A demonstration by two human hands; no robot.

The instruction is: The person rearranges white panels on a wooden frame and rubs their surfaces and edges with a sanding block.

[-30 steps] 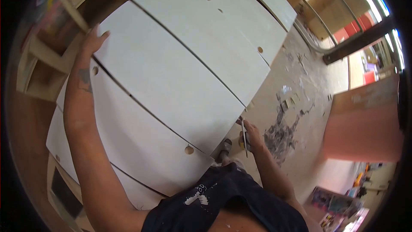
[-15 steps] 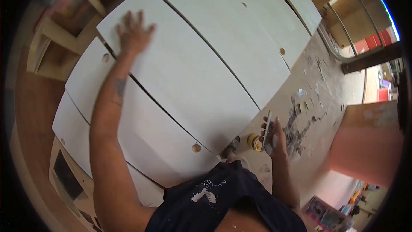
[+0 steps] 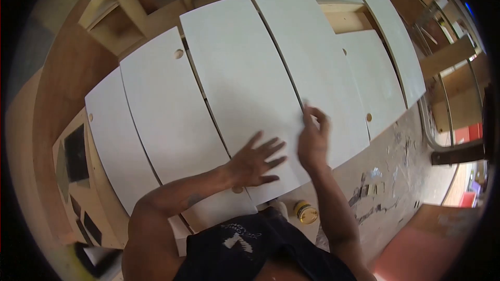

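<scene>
My left hand (image 3: 256,162) is spread wide, palm down, over the near part of a white panel (image 3: 234,73). Its fingers point right and nothing is in them. Just beyond its fingertips, my right hand (image 3: 313,139) is over the neighbouring white panel (image 3: 333,99), close to the dark gap between the two. Its fingers are curled together; what they hold, if anything, is hidden by the hand. Below my left hand, a round hole (image 3: 237,190) shows in the panel surface.
More white panels (image 3: 156,104) lie side by side, some with round holes. On the stained floor by my feet stands a yellow-labelled can (image 3: 305,212). Wooden cabinet frames (image 3: 112,26) are at the back left, and a metal-framed rack (image 3: 450,93) is at the right.
My left hand has come back from the far end of the panel toward me. My right hand, which held a thin flat piece beside the panels, has moved over them. The view has shifted.
</scene>
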